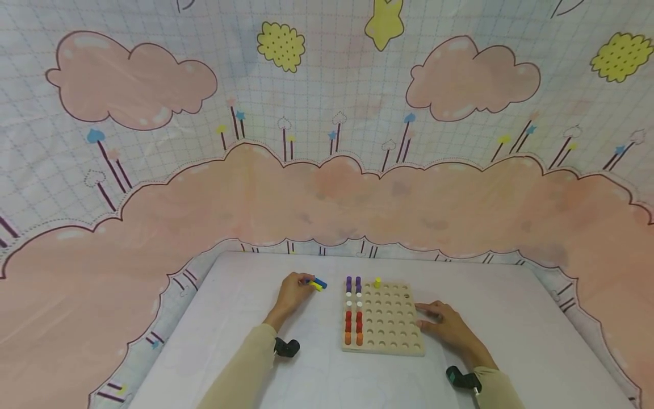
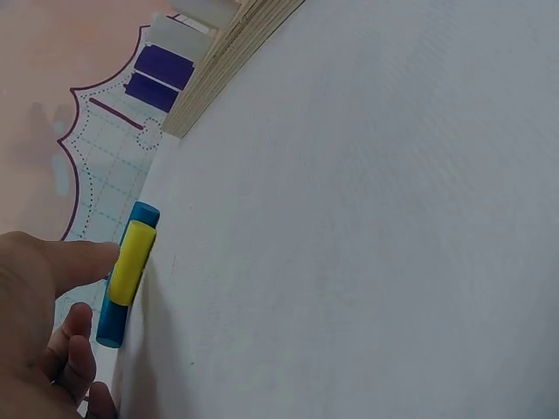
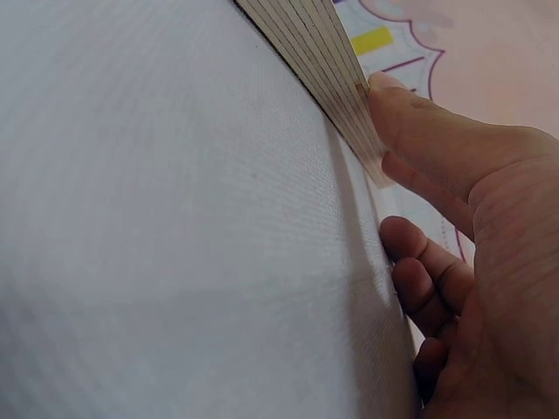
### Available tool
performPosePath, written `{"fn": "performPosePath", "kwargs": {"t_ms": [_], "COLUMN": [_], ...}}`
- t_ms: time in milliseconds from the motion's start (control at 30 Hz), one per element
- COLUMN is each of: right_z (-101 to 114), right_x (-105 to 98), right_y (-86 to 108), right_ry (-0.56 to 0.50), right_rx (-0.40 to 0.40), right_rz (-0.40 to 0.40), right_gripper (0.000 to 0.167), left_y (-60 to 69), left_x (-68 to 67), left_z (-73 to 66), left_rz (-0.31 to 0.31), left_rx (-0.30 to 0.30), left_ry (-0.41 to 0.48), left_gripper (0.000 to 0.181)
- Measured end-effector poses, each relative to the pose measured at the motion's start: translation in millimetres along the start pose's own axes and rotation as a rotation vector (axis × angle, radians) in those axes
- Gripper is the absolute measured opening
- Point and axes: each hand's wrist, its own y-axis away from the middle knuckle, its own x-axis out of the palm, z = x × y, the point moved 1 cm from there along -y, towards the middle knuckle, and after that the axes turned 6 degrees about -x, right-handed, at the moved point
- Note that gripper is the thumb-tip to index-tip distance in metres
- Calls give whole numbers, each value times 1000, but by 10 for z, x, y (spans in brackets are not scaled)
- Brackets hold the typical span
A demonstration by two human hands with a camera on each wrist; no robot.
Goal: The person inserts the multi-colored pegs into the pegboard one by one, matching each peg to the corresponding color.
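My left hand (image 1: pixel 295 295) is left of the wooden pegboard (image 1: pixel 393 346), thumb and fingers pinching a short yellow peg (image 2: pixel 133 264). Behind that peg, from the left wrist camera, lies a longer-looking blue piece (image 2: pixel 111 323); whether it is one peg or more, and whether the hand grips it too, I cannot tell. The thumb and fingers of my right hand (image 1: pixel 447 326) touch the board's right edge. Purple pegs (image 1: pixel 358 284), white pegs (image 1: pixel 359 304), red pegs (image 1: pixel 359 326) and orange pegs (image 1: pixel 360 339) fill the two left columns. One yellow peg (image 1: pixel 377 282) stands in the top row.
A white cloth-covered table (image 1: pixel 327 380) lies beneath the board. A patterned curtain with clouds (image 1: pixel 327 199) rises behind and around it. Each wrist wears a small black camera, such as the left wrist camera (image 1: pixel 287 347).
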Motion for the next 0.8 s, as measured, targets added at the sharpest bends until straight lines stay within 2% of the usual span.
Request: {"fn": "performPosePath", "kwargs": {"t_ms": [233, 633, 800], "right_z": [-5, 17, 12], "right_x": [10, 13, 13], "right_y": [6, 1, 3], "right_ry": [-2, -3, 9], "right_rx": [-7, 19, 4], "right_rz": [-11, -3, -10], "right_gripper": [50, 53, 52], "left_y": [11, 66, 103], "left_x": [27, 35, 13], "left_z": [-36, -18, 7], "left_rz": [2, -11, -22], "left_rx": [16, -2, 30], "left_ry": [-102, -157, -157], "left_gripper": [18, 16, 16]}}
